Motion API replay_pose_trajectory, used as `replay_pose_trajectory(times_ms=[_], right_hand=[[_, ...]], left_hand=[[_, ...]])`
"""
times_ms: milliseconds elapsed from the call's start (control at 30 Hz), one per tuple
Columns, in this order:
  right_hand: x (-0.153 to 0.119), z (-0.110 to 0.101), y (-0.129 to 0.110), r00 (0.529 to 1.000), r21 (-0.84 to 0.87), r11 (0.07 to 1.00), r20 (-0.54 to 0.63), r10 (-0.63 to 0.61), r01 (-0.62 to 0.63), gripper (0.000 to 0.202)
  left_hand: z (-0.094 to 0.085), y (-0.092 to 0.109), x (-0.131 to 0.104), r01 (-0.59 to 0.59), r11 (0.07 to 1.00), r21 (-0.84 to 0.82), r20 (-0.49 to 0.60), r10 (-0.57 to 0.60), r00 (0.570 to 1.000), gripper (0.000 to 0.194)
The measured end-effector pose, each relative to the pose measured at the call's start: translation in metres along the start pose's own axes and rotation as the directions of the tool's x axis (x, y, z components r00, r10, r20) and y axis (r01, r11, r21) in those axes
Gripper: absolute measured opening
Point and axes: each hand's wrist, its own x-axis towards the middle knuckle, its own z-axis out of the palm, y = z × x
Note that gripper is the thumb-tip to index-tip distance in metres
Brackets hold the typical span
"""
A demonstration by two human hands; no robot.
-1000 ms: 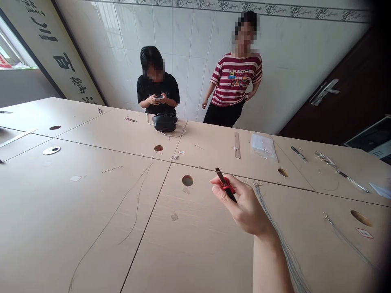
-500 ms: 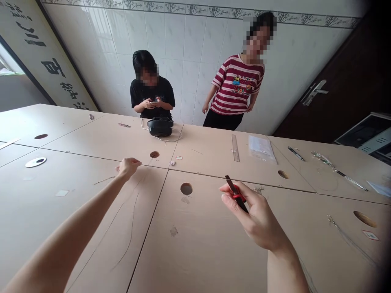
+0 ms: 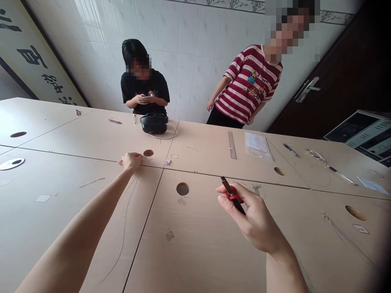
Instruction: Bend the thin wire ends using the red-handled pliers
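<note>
Tool [image 3: 234, 196] clamped in the right hand [image 3: 253, 219], four o'clock; left hand [image 3: 131, 160] at nine — can't tell its grip — thin cord [image 3: 124, 232] around seven: pinch one strand lightly, no tugging.

A head-worn camera looks forward and down over the nearby tabletop [image 3: 195, 248] toward a tiled wall [image 3: 189, 61], right edge seemingly obscured.

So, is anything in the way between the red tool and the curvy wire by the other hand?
Nothing visible stands in the way: between the red tool in the right hand and the curvy wire by the left hand lies tabletop, with a round hole.
</note>
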Motion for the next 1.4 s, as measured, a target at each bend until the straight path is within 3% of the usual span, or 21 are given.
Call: replay_pose_trajectory(times_ms=[267,400,500,667,900,1167,1300,1400], right_hand=[[0.0,0.002,-0.001,1.0,0.005,1.0,0.022,0.0,-0.001,0.018],[0.0,0.003,-0.002,1.0,-0.01,1.0,0.022,-0.008,0.009,0.019],[0.0,0.002,-0.002,1.0,-0.005,1.0,0.016,-0.01,0.01,0.018],[-0.002,0.001,-0.005,1.0,0.006,1.0,-0.019,0.004,-0.004,0.017],[-0.002,-0.002,-0.003,1.0,0.014,1.0,0.01,0.003,-0.003,0.015],[-0.004,-0.004,-0.002,0.999,0.039,0.999,-0.039,0.016,-0.015,0.015],[-0.007,-0.012,0.002,0.983,0.08,0.997,-0.183,0.021,-0.006,0.016],[-0.01,-0.026,0.007,0.917,0.152,0.988,-0.393,0.075,-0.016,0.017]], left_hand=[[-0.014,-0.01,-0.01,-0.2,0.975,0.094,-0.013,0.202,0.979,0.04],[-0.007,-0.009,-0.042,-0.43,0.891,0.143,0.061,0.426,0.903,0.053],[0.004,-0.009,-0.064,-0.496,0.852,0.169,0.146,0.476,0.867,0.064],[0.011,-0.014,-0.067,-0.477,0.85,0.223,0.192,0.442,0.876,0.064],[0.007,-0.027,-0.048,-0.434,0.858,0.274,0.159,0.405,0.901,0.07],[0.002,-0.032,-0.04,-0.393,0.887,0.242,0.106,0.378,0.92,0.071],[-0.009,-0.032,-0.04,-0.403,0.9,0.167,0.031,0.404,0.914,0.068],[-0.026,-0.028,-0.042,-0.433,0.897,0.091,-0.092,0.441,0.893,0.061]])
